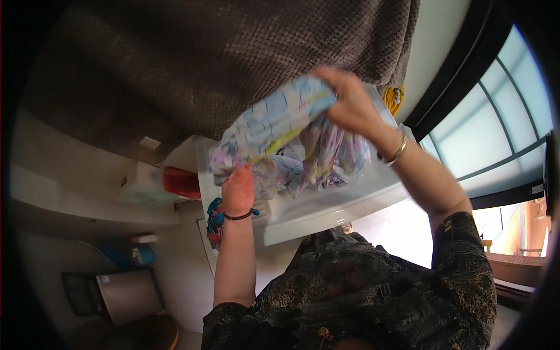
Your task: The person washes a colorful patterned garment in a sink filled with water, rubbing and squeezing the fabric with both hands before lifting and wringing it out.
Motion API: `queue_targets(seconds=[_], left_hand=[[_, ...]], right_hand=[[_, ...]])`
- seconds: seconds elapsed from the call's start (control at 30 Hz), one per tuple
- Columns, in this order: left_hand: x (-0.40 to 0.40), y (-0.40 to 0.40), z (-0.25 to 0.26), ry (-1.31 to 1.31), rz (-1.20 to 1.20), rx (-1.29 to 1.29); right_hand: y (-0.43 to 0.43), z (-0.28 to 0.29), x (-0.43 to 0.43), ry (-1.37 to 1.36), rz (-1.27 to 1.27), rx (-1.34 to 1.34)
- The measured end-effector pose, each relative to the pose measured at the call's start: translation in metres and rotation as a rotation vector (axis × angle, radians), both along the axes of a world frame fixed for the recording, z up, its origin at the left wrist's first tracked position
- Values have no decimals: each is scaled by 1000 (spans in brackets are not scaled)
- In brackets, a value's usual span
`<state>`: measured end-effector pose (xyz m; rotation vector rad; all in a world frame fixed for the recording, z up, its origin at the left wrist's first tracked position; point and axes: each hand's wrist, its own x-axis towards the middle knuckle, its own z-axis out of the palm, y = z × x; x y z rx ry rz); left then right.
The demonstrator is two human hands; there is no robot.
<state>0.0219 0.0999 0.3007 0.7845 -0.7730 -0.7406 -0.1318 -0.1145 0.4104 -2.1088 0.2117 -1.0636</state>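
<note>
A pale printed cloth (275,113), patterned in blue, yellow and pink, is stretched on a slant between my two hands. My left hand (238,190) grips its lower left end, a dark beaded bracelet at the wrist. At the upper right end, my right hand (354,103) holds the cloth, with a metal bangle around that wrist. Below it a white sink or basin (302,218) holds more bunched printed fabric (323,168). Whether this fabric is part of the same piece cannot be told. The cloth and right hand are slightly blurred.
A brown waffle-textured blanket (262,48) hangs beyond the basin. A red object (181,183) is at the basin's left, and teal-and-red patterned fabric (215,223) hangs beside my left wrist. Coiled yellow cord or hose (393,99) lies behind right. A frosted-pane window (494,118) stands at right.
</note>
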Motion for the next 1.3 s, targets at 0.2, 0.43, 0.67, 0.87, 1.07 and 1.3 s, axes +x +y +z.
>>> queue_targets(seconds=[0.2, 0.43, 0.67, 0.87, 1.07, 1.3], left_hand=[[-21, -19, 32, -637, -294, 143], [-32, -23, 36, -346, -181, 174], [-55, -36, -169, -561, 24, 778], [-83, -61, -218, -708, 141, 554], [-40, -84, -93, 570, -3, 172], [-4, -84, -42, 139, -164, 182]], right_hand=[[24, 134, -3, -184, 173, -274], [-2, 104, -14, -243, 17, -546], [10, -125, -4, 665, -63, 107], [28, -83, 17, 683, -34, 80], [54, 18, 30, 545, 151, -52], [7, -86, -9, 224, 180, 53]])
